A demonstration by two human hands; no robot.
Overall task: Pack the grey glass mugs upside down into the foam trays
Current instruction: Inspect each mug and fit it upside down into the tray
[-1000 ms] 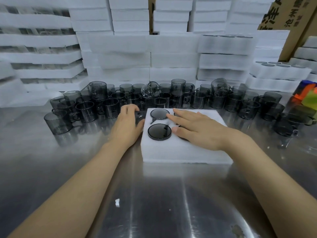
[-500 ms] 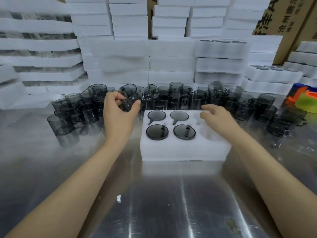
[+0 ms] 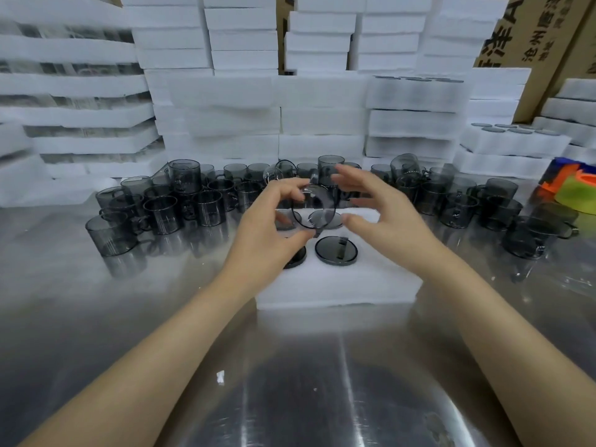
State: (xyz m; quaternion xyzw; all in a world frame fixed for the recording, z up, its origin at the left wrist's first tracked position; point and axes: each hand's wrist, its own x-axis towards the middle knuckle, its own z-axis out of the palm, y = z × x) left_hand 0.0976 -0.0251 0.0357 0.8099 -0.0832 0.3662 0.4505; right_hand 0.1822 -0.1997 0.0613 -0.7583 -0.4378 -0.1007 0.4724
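A white foam tray (image 3: 338,282) lies on the steel table in front of me. Several grey glass mugs sit upside down in its pockets; one base (image 3: 336,250) shows plainly. My left hand (image 3: 267,233) holds a grey glass mug (image 3: 314,206) in the air above the tray, tilted with its mouth toward me, fingers curled round it. My right hand (image 3: 383,214) hovers beside that mug with fingers spread, and I cannot tell whether it touches the glass. A crowd of loose grey mugs (image 3: 167,211) stands behind the tray.
Stacks of white foam trays (image 3: 225,117) wall off the back of the table, some filled (image 3: 512,143). More loose mugs (image 3: 490,201) spread to the right. An orange and yellow-green object (image 3: 574,188) sits at the right edge. Cardboard boxes (image 3: 541,30) stand behind.
My left hand lifted a mug out of the loose pile and carried it right, over the tray. My right hand left the tray's surface and rose beside the mug.
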